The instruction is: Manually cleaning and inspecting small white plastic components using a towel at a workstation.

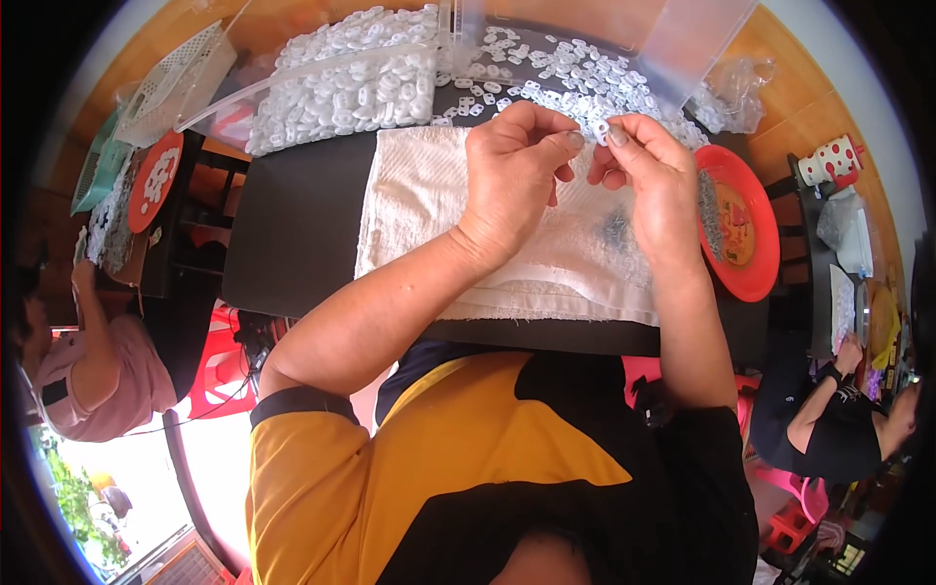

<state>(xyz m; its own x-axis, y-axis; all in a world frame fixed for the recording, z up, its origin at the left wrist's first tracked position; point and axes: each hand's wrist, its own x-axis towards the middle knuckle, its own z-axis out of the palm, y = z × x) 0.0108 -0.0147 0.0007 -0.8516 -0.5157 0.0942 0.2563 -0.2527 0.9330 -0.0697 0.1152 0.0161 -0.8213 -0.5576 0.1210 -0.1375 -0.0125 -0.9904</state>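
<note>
My right hand (651, 180) pinches a small white plastic piece (601, 129) with dark holes between thumb and fingertips. Close beside it, my left hand (517, 171) has its thumb and forefinger pressed together, and what they hold, if anything, is too small to make out. Both hands are raised above a cream towel (409, 210) laid on the dark table. Past my fingers, many like white pieces (585, 73) lie loose in a spread pile. To the right, a red plate (765, 234) holds a heap of thin grey bits (711, 214).
A clear bin (341, 88) full of white pieces stands at the back left, with a clear plastic panel (697, 44) at the back right. A crumpled plastic bag (736, 93) lies behind the plate. Other people sit at tables on the left (107, 370) and right (819, 419).
</note>
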